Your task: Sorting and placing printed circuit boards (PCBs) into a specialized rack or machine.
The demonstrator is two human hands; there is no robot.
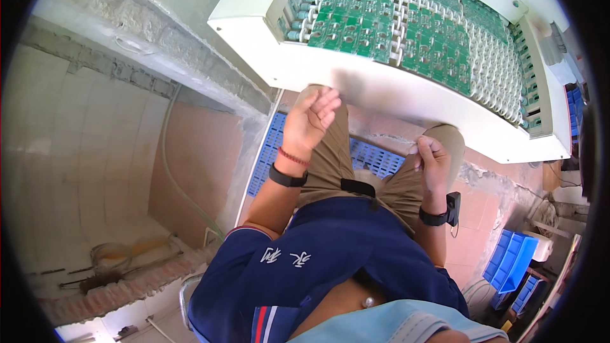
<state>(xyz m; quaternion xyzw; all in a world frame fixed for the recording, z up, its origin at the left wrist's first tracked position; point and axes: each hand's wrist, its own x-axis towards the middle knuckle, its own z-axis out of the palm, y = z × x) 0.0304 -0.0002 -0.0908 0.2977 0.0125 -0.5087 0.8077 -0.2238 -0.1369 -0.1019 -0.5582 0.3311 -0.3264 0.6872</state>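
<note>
My left hand [312,117] is raised in front of the white machine frame [305,63], palm turned up. Its fingers are loosely bent and apart, with nothing seen in them. To the right, my right hand [432,155] hovers over my right knee with thumb and forefinger pinched together. Whether anything small is between them, I cannot make out. Green circuit boards [356,19] lie in rows on the white rollers [495,63] inside the frame, beyond both hands and touched by neither.
I sit with my knees close to the machine's near side. Blue slatted plastic [270,146] is on the floor beneath my legs. Blue bins [508,260] stand at the lower right. A concrete ledge [146,25] and a tiled basin [82,152] are on the left.
</note>
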